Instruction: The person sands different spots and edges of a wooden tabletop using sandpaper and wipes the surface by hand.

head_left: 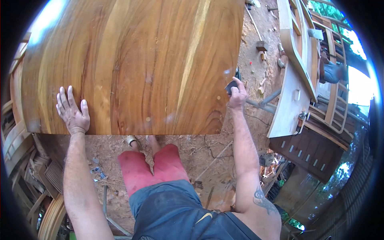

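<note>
A large, glossy wooden tabletop (152,68) with brown and golden grain fills the upper middle of the view. My left hand (74,112) lies flat on its near left part, fingers spread, holding nothing. At the right edge of the tabletop, my right hand (237,95) is closed on a small, dark, flat piece (230,87), whose exact kind I cannot make out. The piece is at the wood's edge, with its lower part hidden by my fingers. Just beyond that hand, a dark green object (238,74) shows partly past the edge.
A pale curved panel (290,96) and wooden frames stand at the right, above a dark slatted board (306,152). Another person (332,72) is farther back. Offcuts and a small wooden block (262,46) lie on the dirt floor. Curved wood pieces (52,218) are at lower left.
</note>
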`<state>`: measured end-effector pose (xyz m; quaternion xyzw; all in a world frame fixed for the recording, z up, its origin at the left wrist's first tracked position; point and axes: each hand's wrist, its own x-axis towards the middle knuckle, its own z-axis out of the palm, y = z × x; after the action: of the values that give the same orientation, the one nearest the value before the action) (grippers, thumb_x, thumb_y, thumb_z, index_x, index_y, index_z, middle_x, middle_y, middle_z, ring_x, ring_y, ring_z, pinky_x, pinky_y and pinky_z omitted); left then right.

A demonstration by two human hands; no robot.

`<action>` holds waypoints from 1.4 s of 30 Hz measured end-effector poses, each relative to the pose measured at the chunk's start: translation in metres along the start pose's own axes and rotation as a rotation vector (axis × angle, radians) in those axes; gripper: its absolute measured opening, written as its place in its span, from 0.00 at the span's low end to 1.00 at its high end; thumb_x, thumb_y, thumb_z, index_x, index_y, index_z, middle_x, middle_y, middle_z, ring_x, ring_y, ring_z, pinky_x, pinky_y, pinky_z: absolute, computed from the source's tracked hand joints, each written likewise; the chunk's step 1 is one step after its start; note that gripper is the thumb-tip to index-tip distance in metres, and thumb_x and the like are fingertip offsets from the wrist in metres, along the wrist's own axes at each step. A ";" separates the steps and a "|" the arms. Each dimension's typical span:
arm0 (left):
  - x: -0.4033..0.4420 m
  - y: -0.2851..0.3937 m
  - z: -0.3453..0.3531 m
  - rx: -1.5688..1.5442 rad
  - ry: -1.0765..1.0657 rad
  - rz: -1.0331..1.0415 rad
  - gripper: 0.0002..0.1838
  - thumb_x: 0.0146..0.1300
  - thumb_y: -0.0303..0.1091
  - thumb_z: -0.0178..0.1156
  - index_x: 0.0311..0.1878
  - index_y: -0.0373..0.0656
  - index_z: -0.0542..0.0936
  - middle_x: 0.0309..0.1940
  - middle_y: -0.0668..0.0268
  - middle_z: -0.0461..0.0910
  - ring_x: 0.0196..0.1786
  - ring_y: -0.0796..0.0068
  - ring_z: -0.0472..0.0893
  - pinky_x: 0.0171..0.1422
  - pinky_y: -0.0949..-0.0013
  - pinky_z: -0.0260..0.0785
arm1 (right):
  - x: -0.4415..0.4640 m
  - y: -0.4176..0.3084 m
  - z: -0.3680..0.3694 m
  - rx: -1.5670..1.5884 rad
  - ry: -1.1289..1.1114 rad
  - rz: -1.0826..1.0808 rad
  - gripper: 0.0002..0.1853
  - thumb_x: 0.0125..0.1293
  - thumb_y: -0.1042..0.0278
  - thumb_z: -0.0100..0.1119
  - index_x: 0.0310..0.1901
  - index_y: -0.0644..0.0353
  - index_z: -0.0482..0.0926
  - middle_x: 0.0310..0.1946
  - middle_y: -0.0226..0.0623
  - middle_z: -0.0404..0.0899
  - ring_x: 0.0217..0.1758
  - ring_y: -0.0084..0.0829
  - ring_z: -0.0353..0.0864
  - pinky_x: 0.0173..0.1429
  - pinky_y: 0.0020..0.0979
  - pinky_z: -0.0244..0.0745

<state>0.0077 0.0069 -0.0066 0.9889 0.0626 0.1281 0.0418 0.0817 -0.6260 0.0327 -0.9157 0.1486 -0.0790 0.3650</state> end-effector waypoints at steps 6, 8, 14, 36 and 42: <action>0.001 0.001 -0.001 -0.004 0.000 -0.001 0.42 0.76 0.56 0.53 0.90 0.56 0.56 0.91 0.58 0.49 0.91 0.47 0.49 0.91 0.35 0.41 | 0.011 -0.023 0.007 -0.366 -0.158 -0.075 0.28 0.62 0.68 0.56 0.65 0.58 0.86 0.20 0.44 0.78 0.23 0.33 0.82 0.35 0.41 0.79; 0.000 0.001 -0.001 -0.002 0.003 0.003 0.42 0.77 0.55 0.53 0.90 0.56 0.56 0.91 0.58 0.49 0.91 0.48 0.49 0.91 0.36 0.41 | 0.014 -0.003 0.010 -0.109 -0.215 -0.137 0.23 0.63 0.68 0.56 0.58 0.59 0.89 0.20 0.45 0.79 0.24 0.33 0.82 0.36 0.41 0.80; 0.000 0.000 0.001 0.005 0.001 0.001 0.42 0.77 0.56 0.53 0.90 0.56 0.56 0.91 0.58 0.49 0.91 0.48 0.49 0.91 0.35 0.41 | 0.014 -0.006 -0.002 -0.039 -0.168 -0.073 0.17 0.63 0.69 0.56 0.47 0.65 0.90 0.21 0.40 0.81 0.27 0.26 0.83 0.38 0.35 0.80; 0.001 0.001 -0.001 0.011 -0.007 0.001 0.42 0.77 0.56 0.54 0.89 0.56 0.56 0.91 0.58 0.49 0.91 0.47 0.50 0.90 0.35 0.41 | 0.019 -0.021 0.005 -0.183 -0.205 -0.063 0.27 0.62 0.69 0.61 0.65 0.60 0.87 0.21 0.36 0.80 0.27 0.23 0.80 0.38 0.34 0.80; 0.000 0.000 -0.001 0.002 0.001 -0.001 0.42 0.76 0.56 0.54 0.89 0.56 0.57 0.91 0.58 0.50 0.91 0.47 0.50 0.91 0.35 0.41 | 0.027 0.018 -0.003 0.119 -0.334 0.082 0.16 0.64 0.68 0.61 0.49 0.61 0.92 0.21 0.36 0.77 0.25 0.22 0.77 0.35 0.32 0.77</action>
<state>0.0073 0.0067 -0.0059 0.9888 0.0634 0.1286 0.0409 0.1028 -0.6497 0.0233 -0.8859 0.1183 0.0806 0.4412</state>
